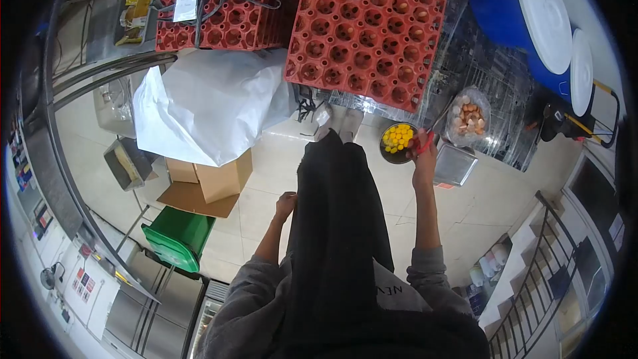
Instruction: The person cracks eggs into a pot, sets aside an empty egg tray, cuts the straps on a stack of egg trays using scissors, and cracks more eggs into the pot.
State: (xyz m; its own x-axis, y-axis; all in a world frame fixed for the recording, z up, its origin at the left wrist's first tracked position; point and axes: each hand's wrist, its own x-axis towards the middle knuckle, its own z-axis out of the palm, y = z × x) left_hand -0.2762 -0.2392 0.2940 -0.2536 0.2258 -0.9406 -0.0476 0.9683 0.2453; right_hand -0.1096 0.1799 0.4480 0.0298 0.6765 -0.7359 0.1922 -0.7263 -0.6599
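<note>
My right hand [423, 149] is closed around a red-handled tool [423, 143], whose thin metal part points up and to the right. Just left of that hand is a dark round bowl [389, 157] holding several yellow egg yolks [399, 137]. A clear plastic bag [477, 98] of brown eggshells [469, 119] lies to the right of the tool. Beyond the bowl stands a stack of red egg trays [365, 33], its top tray dotted with deep cups. My left hand [286, 206] hangs beside the black apron with its fingers curled; whatever they hold, if anything, is hidden.
Tied red trays [219, 20] and a white sack [206, 103] stand at the upper left. Below are a cardboard box [216, 179] and green bin [179, 236]. A metal container [454, 165] sits right of my right hand; blue barrels [502, 10] stand upper right.
</note>
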